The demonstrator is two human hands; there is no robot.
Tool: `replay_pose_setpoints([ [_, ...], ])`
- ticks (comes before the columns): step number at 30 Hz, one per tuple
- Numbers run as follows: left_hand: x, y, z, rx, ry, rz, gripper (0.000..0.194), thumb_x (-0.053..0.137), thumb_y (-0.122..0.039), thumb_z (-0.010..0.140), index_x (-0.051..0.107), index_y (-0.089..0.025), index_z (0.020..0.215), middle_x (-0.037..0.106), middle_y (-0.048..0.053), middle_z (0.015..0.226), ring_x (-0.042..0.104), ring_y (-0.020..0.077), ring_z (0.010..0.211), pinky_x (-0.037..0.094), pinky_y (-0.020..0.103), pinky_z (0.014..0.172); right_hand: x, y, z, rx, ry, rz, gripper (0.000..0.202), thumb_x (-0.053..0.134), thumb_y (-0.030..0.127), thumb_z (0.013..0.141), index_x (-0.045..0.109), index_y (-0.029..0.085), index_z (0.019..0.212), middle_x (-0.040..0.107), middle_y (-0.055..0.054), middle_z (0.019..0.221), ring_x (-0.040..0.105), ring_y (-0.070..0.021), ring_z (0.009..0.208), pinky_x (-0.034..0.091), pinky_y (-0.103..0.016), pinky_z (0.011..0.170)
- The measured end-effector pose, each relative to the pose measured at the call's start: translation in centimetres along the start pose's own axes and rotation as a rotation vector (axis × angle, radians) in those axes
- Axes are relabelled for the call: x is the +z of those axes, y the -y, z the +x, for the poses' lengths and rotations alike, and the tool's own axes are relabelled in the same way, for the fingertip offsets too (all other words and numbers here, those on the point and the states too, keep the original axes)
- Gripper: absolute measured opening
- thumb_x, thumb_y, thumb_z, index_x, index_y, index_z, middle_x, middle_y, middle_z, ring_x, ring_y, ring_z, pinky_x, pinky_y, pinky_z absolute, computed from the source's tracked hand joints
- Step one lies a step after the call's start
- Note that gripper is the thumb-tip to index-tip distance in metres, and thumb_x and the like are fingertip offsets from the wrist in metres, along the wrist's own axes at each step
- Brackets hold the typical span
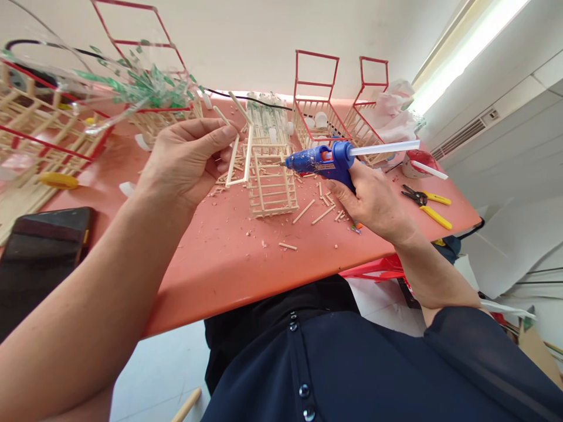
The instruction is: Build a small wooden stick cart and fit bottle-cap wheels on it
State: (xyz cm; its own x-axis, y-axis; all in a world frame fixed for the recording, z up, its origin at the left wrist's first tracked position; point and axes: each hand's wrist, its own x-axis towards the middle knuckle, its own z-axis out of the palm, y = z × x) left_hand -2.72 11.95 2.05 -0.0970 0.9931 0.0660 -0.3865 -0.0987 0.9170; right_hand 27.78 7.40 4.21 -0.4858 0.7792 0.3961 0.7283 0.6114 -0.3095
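My left hand [197,149] pinches a small frame of pale wooden sticks [247,155], raised over the orange table [220,258]. In my right hand [373,199] is a blue hot glue gun [323,159], a long white glue stick [387,147] poking out of its back end. The gun's nozzle points left, toward the held frame but apart from it. Below and between my hands stands a ladder-like structure of wooden sticks [273,190]. Cut stick pieces [323,214] and crumbs lie scattered around it.
Red-edged stick models [316,88] stand along the back. Yellow-handled wire strippers [428,205] lie at the right, near a red-stained cup [420,164]. A black phone [44,252], a yellow tape roll [59,180] and green-printed plastic wrappers [149,82] are on the left.
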Motion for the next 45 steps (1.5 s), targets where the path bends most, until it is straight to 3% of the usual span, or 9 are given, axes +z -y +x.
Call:
replay_pose_setpoints([
  [10, 0.2, 0.0, -0.1, -0.006, -0.029, -0.008, 0.019, 0.09, -0.003, 0.083, 0.079, -0.014, 0.073, 0.062, -0.003, 0.057, 0.049, 0.006, 0.048, 0.037, 0.017, 0.042, 0.2, -0.1, 0.0, -0.03, -0.006, -0.003, 0.065, 0.038, 0.076, 0.116, 0.068, 0.022, 0.137, 0.084, -0.015, 0.118, 0.081, -0.0375, 0.116, 0.063, -0.046, 0.099],
  [19, 0.1, -0.1, -0.1, -0.007, -0.034, 0.006, 0.017, 0.089, -0.002, 0.083, 0.079, -0.012, 0.075, 0.061, -0.002, 0.057, 0.049, 0.0075, 0.049, 0.035, 0.02, 0.044, 0.9, 1.1, -0.2, -0.081, -0.031, -0.077, 0.034, 0.05, 0.047, 0.119, 0.07, 0.021, 0.13, 0.08, -0.016, 0.124, 0.078, -0.0351, 0.117, 0.063, -0.05, 0.102],
  [22, 0.1, -0.2, 0.0, -0.003, -0.024, 0.011, 0.018, 0.093, -0.004, 0.082, 0.079, -0.012, 0.075, 0.062, -0.002, 0.059, 0.05, 0.0063, 0.049, 0.035, 0.019, 0.044, 1.0, 0.7, -0.5, -0.143, -0.075, -0.109, 0.037, 0.047, 0.048, 0.12, 0.071, 0.022, 0.134, 0.08, -0.015, 0.126, 0.076, -0.0336, 0.122, 0.061, -0.053, 0.111],
  [27, 0.1, -0.1, 0.0, 0.002, -0.015, 0.008, 0.018, 0.095, -0.006, 0.079, 0.079, -0.014, 0.074, 0.064, -0.003, 0.06, 0.051, 0.0047, 0.048, 0.036, 0.017, 0.042, 0.6, -0.4, -1.3, -0.17, -0.146, -0.196, 0.059, 0.044, 0.058, 0.12, 0.057, 0.025, 0.167, 0.075, -0.016, 0.145, 0.071, -0.0372, 0.134, 0.054, -0.064, 0.123],
  [31, 0.3, -0.1, -0.2, 0.011, -0.03, -0.003, 0.018, 0.093, -0.004, 0.079, 0.079, -0.015, 0.073, 0.063, -0.003, 0.058, 0.051, 0.0048, 0.048, 0.037, 0.016, 0.042, -1.0, -1.4, -2.4, -0.146, -0.23, -0.296, 0.067, 0.048, 0.052, 0.119, 0.039, 0.028, 0.182, 0.074, -0.017, 0.146, 0.07, -0.0392, 0.134, 0.053, -0.062, 0.124],
  [35, 0.5, -0.3, -0.4, 0.005, -0.059, 0.005, 0.017, 0.089, -0.002, 0.081, 0.081, -0.015, 0.075, 0.064, -0.003, 0.057, 0.051, 0.0045, 0.048, 0.036, 0.015, 0.042, -3.3, -3.8, -4.4, -0.126, -0.325, -0.477, 0.068, 0.049, 0.049, 0.119, 0.038, 0.029, 0.183, 0.075, -0.018, 0.14, 0.072, -0.0389, 0.123, 0.056, -0.06, 0.117],
  [40, 0.8, -0.2, -0.7, 0.041, -0.04, 0.04, 0.018, 0.092, -0.004, 0.079, 0.08, -0.015, 0.071, 0.063, -0.002, 0.06, 0.051, 0.0048, 0.049, 0.035, 0.016, 0.043, -4.7, -8.0, -8.6, -0.041, -0.201, -0.568, 0.067, 0.057, 0.042, 0.115, 0.048, 0.026, 0.179, 0.075, -0.021, 0.134, 0.068, -0.0385, 0.12, 0.056, -0.059, 0.113],
  [45, 1.3, 0.2, -1.1, 0.066, -0.033, 0.107, 0.016, 0.096, -0.01, 0.076, 0.082, -0.015, 0.072, 0.064, -0.001, 0.058, 0.051, 0.0056, 0.049, 0.035, 0.017, 0.043, -3.1, -9.6, -11.6, 0.046, -0.017, -0.577, 0.066, 0.057, 0.028, 0.112, 0.052, 0.02, 0.177, 0.074, -0.021, 0.133, 0.067, -0.0385, 0.12, 0.058, -0.062, 0.107],
])
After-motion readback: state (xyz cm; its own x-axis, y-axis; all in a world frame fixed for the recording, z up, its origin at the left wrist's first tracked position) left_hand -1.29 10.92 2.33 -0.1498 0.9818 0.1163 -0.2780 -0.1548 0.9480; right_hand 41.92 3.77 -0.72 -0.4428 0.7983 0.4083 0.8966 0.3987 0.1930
